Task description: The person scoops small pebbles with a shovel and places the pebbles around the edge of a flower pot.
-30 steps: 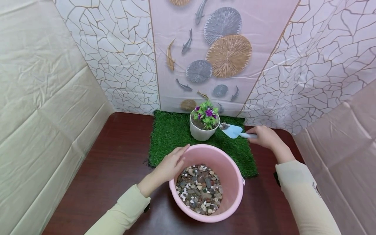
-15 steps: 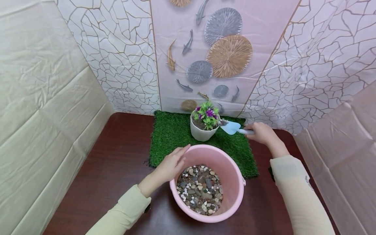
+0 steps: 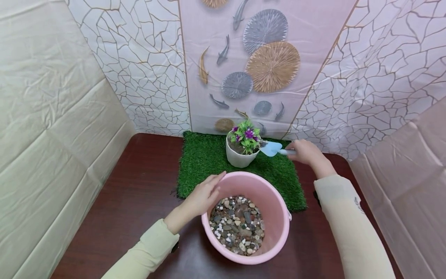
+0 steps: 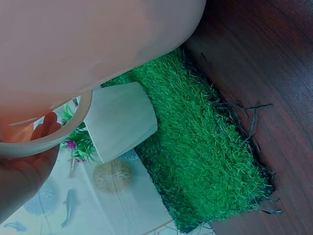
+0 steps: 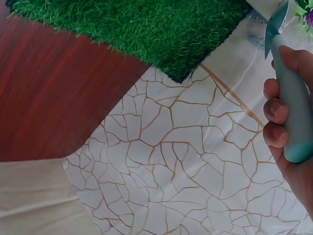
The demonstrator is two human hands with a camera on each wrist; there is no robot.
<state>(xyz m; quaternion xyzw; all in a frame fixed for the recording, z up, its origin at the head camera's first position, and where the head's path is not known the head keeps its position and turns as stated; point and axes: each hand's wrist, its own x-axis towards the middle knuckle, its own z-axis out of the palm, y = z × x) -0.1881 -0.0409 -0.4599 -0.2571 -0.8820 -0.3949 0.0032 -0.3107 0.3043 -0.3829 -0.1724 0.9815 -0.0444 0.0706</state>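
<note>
Head view: right hand curled round the trowel, its tip at the flowerpot leftward; left hand holds the bucket. Early going, I'd judge: soil shows; plenty of pebbles remain right of that hand.

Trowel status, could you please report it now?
Right hand holds trowel at pot rim. Left hand rests on bucket rim. Plant leaves close to trowel, possibly in the way.

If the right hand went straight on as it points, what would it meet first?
Probably the flowering plant, trowel first: the tip appears at the rim of the white pot. Depth is unclear, so the rim could come first.
</note>
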